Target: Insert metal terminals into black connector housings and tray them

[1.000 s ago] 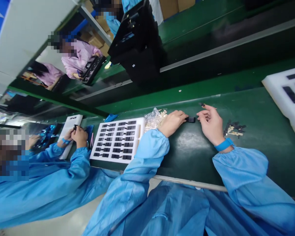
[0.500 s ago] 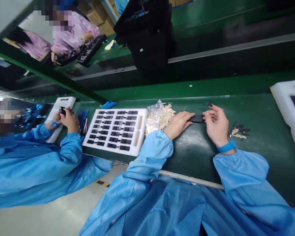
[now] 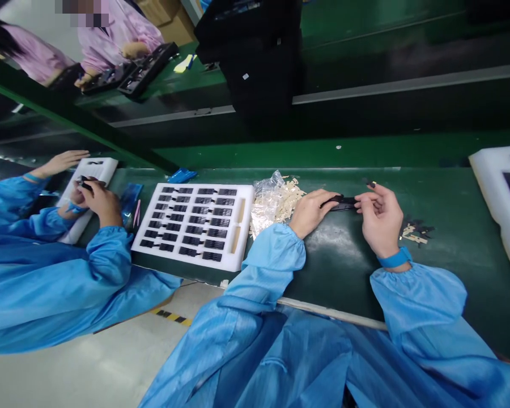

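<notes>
A flat, dark oblong part (image 3: 343, 205) lies between my hands, low over the green bench. My left hand (image 3: 309, 214) is closed on its left end, thumb and fingers together. At the right end, the thumb and a finger of my right hand (image 3: 381, 221) pinch its edge. A small dark piece (image 3: 370, 184) shows at a raised fingertip of that same hand; its kind is too small to tell. Right of my right wrist lies a little heap of black and cream-coloured slips (image 3: 415, 232). The left palm is hidden.
Left of my hands are cream slips (image 3: 285, 203) with a clear plastic bag (image 3: 266, 198), then a white foam tray (image 3: 245, 226) of black parts. Another foam tray (image 3: 484, 175) stands far right. Co-workers' hands (image 3: 100, 201) work at left, beside a green post (image 3: 123, 141).
The view has shifted slightly. The dark part now appears tilted, showing more of its edge. My hands keep nearly the same places. Another hand has appeared over the far-left foam tray.
</notes>
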Tool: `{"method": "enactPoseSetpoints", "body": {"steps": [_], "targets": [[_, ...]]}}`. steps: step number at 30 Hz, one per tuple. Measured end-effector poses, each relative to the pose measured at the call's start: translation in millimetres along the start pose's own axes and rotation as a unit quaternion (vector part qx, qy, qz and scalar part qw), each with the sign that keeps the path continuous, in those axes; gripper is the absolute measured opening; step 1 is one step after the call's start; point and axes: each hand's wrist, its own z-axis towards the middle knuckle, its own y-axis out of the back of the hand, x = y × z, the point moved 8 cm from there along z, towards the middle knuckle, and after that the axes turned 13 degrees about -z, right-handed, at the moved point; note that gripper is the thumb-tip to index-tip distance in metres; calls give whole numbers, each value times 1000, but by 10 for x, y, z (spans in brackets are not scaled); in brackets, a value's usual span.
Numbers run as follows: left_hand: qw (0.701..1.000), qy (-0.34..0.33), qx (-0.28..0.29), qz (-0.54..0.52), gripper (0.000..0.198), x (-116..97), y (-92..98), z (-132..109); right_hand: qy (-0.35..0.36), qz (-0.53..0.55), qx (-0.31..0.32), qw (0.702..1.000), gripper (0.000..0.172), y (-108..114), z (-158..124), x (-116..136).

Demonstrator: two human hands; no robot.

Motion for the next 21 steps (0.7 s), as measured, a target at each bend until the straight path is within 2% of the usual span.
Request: {"method": "enactPoseSetpoints", "body": {"steps": [3, 6, 9, 12, 17, 21], "targets": [[999, 27, -30, -18, 24, -2, 92, -21, -2, 8, -15, 1000, 29, 30, 6, 27], [984, 72, -68, -149, 34, 59, 165, -104, -7, 28, -31, 999, 28, 72, 11, 84], [927, 180, -29, -329, 44, 212, 20, -252, -40, 72, -2, 997, 22, 36, -6, 94], [878, 246, 11, -410, 45, 274, -135, -397, -84, 112, 59, 988, 19, -70, -67, 66], [843, 242, 20, -481, 49, 228, -210, -439, -113, 85, 136, 981, 15, -201, -164, 57], [819, 263, 21, -509, 44, 203, -226, -445, -92, 40, 148, 984, 11, -225, -179, 76]]}}
